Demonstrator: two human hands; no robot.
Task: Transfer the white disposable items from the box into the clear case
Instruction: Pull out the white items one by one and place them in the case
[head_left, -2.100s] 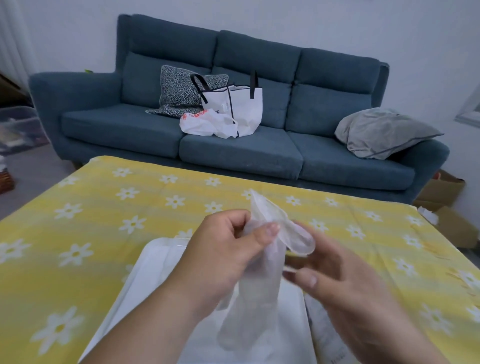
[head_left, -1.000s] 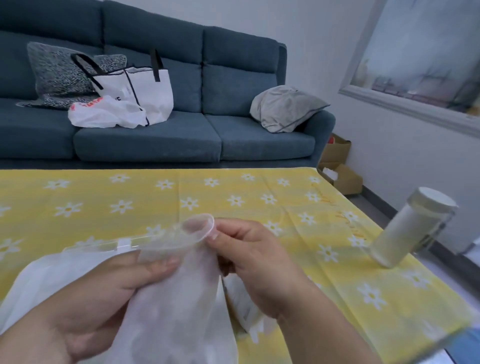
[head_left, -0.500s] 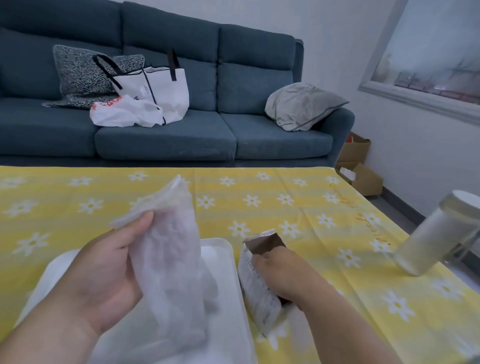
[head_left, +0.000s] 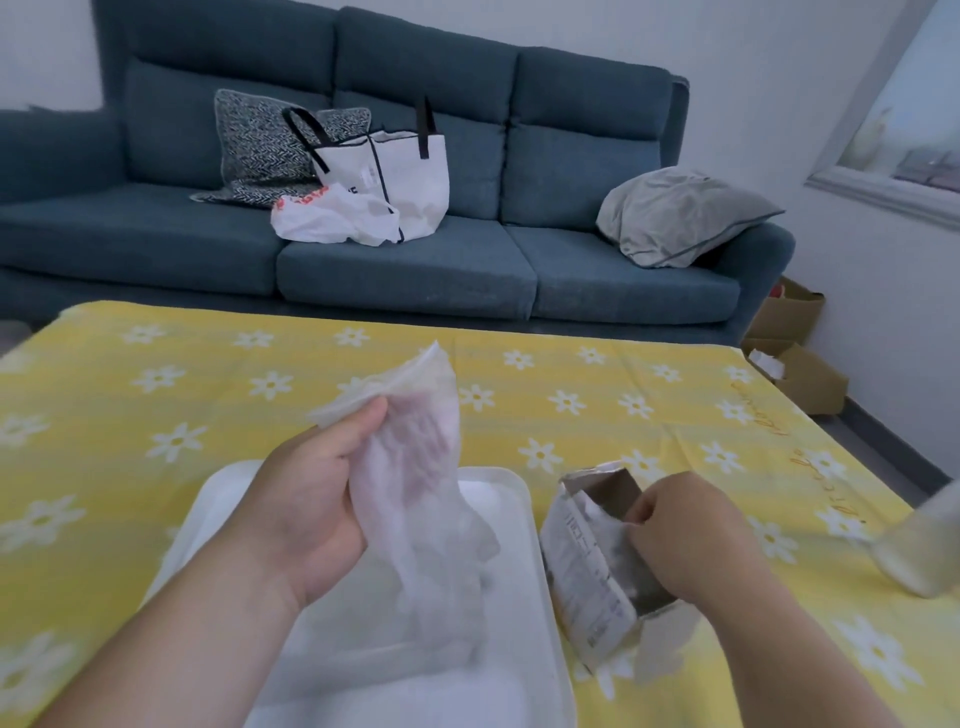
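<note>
My left hand (head_left: 306, 514) grips a bunch of thin translucent white disposable gloves (head_left: 415, 467). They hang from it down into the clear case (head_left: 524, 519), a shallow tray lying open on the table in front of me. To the right of the case, a torn-open cardboard box (head_left: 582, 561) with printed text leans on the table. The curled fingers of my right hand (head_left: 680, 535) reach into the box's open top and pinch white material inside. The rest of the box's contents are hidden.
The table wears a yellow cloth with white daisies (head_left: 571, 400). A pale bottle (head_left: 924, 551) lies tilted near the right edge. Behind the table stands a blue sofa (head_left: 405, 270) with bags and cushions. Cardboard boxes (head_left: 800, 364) sit on the floor at right.
Both hands held one glove together at first. My right hand then let go and moved into the box, while my left kept the bunch over the case. The view swung back left.
</note>
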